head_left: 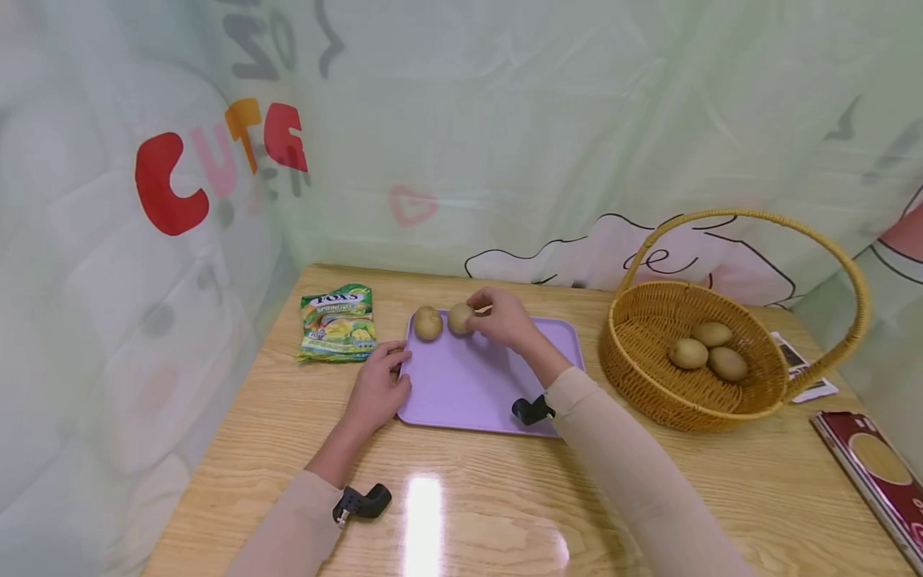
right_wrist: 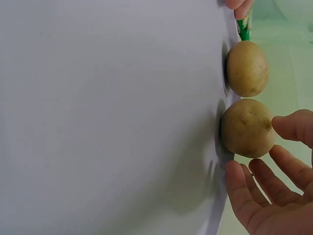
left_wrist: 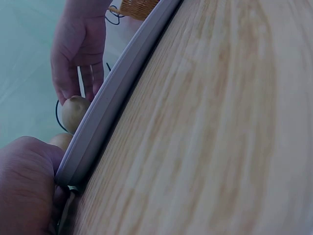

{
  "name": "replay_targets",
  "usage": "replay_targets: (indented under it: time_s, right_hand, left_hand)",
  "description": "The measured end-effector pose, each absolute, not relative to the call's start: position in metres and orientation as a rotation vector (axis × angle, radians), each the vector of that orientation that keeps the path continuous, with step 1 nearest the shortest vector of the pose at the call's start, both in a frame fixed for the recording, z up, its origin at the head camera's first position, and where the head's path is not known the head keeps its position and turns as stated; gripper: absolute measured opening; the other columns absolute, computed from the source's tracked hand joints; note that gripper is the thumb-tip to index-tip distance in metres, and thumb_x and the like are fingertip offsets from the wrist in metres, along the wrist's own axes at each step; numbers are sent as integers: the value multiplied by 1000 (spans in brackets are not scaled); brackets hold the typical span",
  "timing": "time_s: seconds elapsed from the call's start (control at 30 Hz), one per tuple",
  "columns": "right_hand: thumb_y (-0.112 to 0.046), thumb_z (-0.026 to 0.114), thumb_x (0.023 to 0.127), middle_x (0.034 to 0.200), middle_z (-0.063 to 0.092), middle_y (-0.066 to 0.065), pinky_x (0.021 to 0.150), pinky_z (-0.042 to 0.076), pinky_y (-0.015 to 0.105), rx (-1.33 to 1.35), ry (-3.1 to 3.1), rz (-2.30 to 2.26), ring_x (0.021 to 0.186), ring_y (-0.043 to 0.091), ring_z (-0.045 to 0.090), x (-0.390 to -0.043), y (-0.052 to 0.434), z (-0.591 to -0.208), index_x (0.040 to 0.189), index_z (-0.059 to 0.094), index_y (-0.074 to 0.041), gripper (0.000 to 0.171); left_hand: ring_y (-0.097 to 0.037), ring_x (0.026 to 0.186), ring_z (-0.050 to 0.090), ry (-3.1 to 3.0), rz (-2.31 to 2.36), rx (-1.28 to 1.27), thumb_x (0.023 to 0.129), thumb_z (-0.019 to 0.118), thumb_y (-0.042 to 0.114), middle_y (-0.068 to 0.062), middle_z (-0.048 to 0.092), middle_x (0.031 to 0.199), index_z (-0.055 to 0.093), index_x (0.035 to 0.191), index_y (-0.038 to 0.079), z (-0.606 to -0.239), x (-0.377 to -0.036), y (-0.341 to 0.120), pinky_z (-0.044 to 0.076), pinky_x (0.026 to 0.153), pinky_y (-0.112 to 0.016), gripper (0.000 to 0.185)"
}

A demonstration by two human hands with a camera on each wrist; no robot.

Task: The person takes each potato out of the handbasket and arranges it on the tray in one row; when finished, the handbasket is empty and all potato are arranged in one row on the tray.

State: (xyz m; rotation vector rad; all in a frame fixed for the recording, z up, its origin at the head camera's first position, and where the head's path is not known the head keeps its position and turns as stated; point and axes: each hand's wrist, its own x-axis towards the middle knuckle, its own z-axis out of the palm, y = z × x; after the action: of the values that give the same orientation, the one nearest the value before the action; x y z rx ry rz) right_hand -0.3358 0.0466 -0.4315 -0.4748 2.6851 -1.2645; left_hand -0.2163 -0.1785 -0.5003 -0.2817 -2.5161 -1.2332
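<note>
A potato (right_wrist: 248, 128) sits on the purple tray (head_left: 461, 393) near its far edge. My right hand (head_left: 502, 319) pinches this potato; in the right wrist view its thumb and forefinger touch the skin while the other fingers spread beside it. Just left of it lies a second potato (head_left: 428, 323), a small gap between the two. My left hand (head_left: 378, 389) holds the tray's left edge. In the left wrist view, that hand is at the tray's corner, with part of its fingers hidden below the rim.
A wicker basket (head_left: 620, 353) with a tall handle stands to the right, holding three potatoes (head_left: 710, 350). Left of the tray lies a green candy bag (head_left: 336, 323). A dark red box (head_left: 876, 465) and a white packet (head_left: 818, 391) are at the far right of the wooden table (head_left: 490, 497).
</note>
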Motion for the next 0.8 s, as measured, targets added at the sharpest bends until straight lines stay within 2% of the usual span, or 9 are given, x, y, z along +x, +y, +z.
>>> replay_targets:
  time_s: [0.23,0.47,0.8]
  right_hand:
    - [-14,71,81,119,61,12,76,55,33,-465,2705,-1246,105,26,61,-335,52,-429,120,62,-5,41]
    - [-17,69,86,128,58,15,88,51,42,-494,2728,-1242,115,32,57,-332,73,-408,124,59,-4,41]
    - [-15,69,87,123,60,15,87,52,43,-514,2813,-1192,112,33,58,-323,105,-378,122,60,-3,39]
  left_hand:
    - [-24,110,59,-2516,-1217,-281,79,65,-4,-12,58,129,69,112,-6,-503,-218,-178,53,87,-35,34]
    - [-23,109,60,-2506,-1239,-296,79,63,-5,-12,57,129,68,113,-7,-501,-218,-177,53,86,-34,34]
    - [-22,112,58,-2514,-1252,-293,81,64,-3,-11,56,130,68,115,-6,-503,-215,-179,52,89,-34,35]
